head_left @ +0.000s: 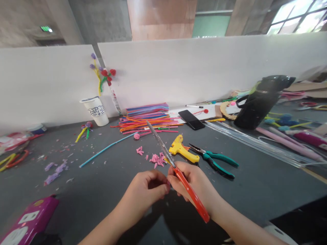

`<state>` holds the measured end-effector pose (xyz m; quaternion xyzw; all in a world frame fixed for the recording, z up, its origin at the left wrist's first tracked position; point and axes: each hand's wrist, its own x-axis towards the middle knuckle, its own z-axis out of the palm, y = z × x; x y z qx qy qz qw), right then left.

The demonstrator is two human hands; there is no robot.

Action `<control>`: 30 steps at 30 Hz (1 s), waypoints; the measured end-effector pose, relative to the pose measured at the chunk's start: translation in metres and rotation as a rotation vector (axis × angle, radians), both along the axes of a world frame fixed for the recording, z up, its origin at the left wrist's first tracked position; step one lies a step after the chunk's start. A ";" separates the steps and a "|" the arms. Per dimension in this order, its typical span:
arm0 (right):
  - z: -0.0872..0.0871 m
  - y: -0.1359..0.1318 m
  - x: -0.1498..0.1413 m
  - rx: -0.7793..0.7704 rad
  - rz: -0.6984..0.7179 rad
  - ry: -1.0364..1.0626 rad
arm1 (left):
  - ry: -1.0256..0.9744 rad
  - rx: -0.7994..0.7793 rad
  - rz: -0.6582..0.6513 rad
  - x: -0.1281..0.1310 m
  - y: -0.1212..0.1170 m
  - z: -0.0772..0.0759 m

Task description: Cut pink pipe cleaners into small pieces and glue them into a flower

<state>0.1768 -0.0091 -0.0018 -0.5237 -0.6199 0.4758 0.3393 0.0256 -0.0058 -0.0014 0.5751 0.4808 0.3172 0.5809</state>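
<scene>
No text can be read on the green sign (46, 29), white cup (96, 111) or magenta box (32, 217).

Whatever the fingertips of the left hand (148, 190) and right hand (194, 183) pinch is too small to identify. The purple box (32, 217) is cut off at the lower left; the rightmost window (300, 17) is cropped.

Shown on a dark table (102, 187): two bare hands (145, 190), one pair of red-handled scissors (190, 192), one pair of pliers (217, 161), one yellow glue gun (185, 151), one phone (191, 119), one white cup (95, 110) and one black jug (260, 102). Three red flowers (109, 75) are seen upright. Pipe cleaners (146, 117) and pink snippets (157, 160) are heaped too densely to be counted.
</scene>
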 end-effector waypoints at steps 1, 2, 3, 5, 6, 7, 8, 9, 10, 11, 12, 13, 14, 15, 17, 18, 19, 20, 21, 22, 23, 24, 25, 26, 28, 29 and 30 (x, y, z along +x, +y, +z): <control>0.000 0.000 0.000 0.012 -0.016 -0.011 | 0.018 0.012 0.005 0.001 0.000 0.000; 0.000 0.001 0.001 0.035 -0.033 -0.018 | 0.024 0.016 0.008 0.001 -0.001 0.000; 0.001 0.001 0.002 0.063 -0.051 -0.026 | 0.014 0.014 0.017 0.001 0.000 0.000; 0.002 0.002 0.004 0.115 -0.072 -0.051 | -0.057 0.001 0.066 -0.001 0.001 0.002; 0.003 0.002 0.006 0.133 -0.068 -0.076 | -0.113 0.002 0.111 -0.003 0.003 0.004; 0.003 0.001 0.008 0.146 -0.059 -0.112 | -0.169 0.012 0.161 -0.005 0.004 0.005; 0.003 0.001 0.009 0.161 -0.050 -0.157 | -0.224 0.026 0.210 -0.007 0.005 0.008; 0.003 -0.001 0.011 0.180 -0.041 -0.211 | -0.275 0.042 0.255 -0.009 0.006 0.010; 0.002 -0.002 0.012 0.208 -0.038 -0.273 | -0.322 0.059 0.286 -0.012 0.007 0.011; 0.000 -0.004 0.013 0.241 -0.035 -0.343 | -0.361 0.076 0.307 -0.014 0.008 0.013; -0.001 -0.005 0.014 0.277 -0.033 -0.414 | -0.395 0.091 0.321 -0.016 0.008 0.014; -0.003 -0.007 0.014 0.311 -0.027 -0.480 | -0.427 0.106 0.336 -0.017 0.008 0.015; -0.005 -0.008 0.015 0.345 -0.020 -0.541 | -0.456 0.120 0.351 -0.018 0.008 0.016; -0.006 -0.009 0.015 0.380 -0.017 -0.595 | -0.481 0.130 0.364 -0.018 0.008 0.016; -0.009 -0.011 0.015 0.454 -0.017 -0.678 | -0.521 0.137 0.392 -0.018 0.007 0.017; -0.011 -0.011 0.015 0.488 -0.020 -0.713 | -0.536 0.135 0.406 -0.017 0.007 0.017; -0.012 -0.011 0.014 0.517 -0.023 -0.743 | -0.546 0.134 0.414 -0.017 0.007 0.017; -0.013 -0.011 0.014 0.539 -0.024 -0.766 | -0.553 0.137 0.420 -0.016 0.006 0.017; -0.014 -0.011 0.013 0.553 -0.021 -0.781 | -0.556 0.144 0.423 -0.016 0.006 0.017; -0.015 -0.011 0.012 0.564 -0.018 -0.791 | -0.558 0.152 0.425 -0.016 0.005 0.017; -0.015 -0.010 0.011 0.572 -0.016 -0.798 | -0.559 0.160 0.425 -0.016 0.005 0.017; -0.016 -0.010 0.010 0.578 -0.015 -0.803 | -0.560 0.168 0.425 -0.016 0.005 0.017; -0.016 -0.009 0.010 0.585 -0.014 -0.807 | -0.561 0.171 0.425 -0.017 0.004 0.017; -0.016 -0.009 0.009 0.592 -0.011 -0.811 | -0.566 0.170 0.424 -0.017 0.004 0.016; -0.015 -0.008 0.009 0.608 -0.007 -0.823 | -0.580 0.169 0.421 -0.017 0.004 0.016; -0.015 -0.008 0.008 0.617 -0.007 -0.829 | -0.586 0.168 0.420 -0.018 0.004 0.016; -0.015 -0.008 0.008 0.628 -0.007 -0.834 | -0.591 0.167 0.422 -0.018 0.004 0.016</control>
